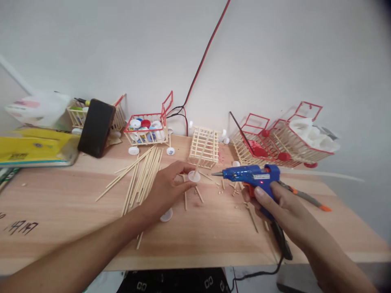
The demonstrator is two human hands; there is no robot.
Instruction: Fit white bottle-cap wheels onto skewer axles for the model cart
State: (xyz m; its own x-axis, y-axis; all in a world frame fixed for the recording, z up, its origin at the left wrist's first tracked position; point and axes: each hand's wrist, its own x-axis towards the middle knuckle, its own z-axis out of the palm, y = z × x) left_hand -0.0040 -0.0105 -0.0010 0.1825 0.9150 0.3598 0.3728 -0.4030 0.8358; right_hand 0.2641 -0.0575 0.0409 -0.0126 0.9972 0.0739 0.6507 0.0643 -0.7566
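Cap [194, 176], white, light and likely easy to tip, sits on the desk [61, 203] with a thin stick upright in it, pinched at its rim by the left hand [166, 191], while the right hand [282, 207] is closed around the glue gun [252, 176].

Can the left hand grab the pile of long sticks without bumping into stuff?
Probably yes. The left hand is pinching a white cap on a stick, and the pile of long sticks lies right beside its wrist on the bare table. Nothing sits between them, but it would need to let go first.
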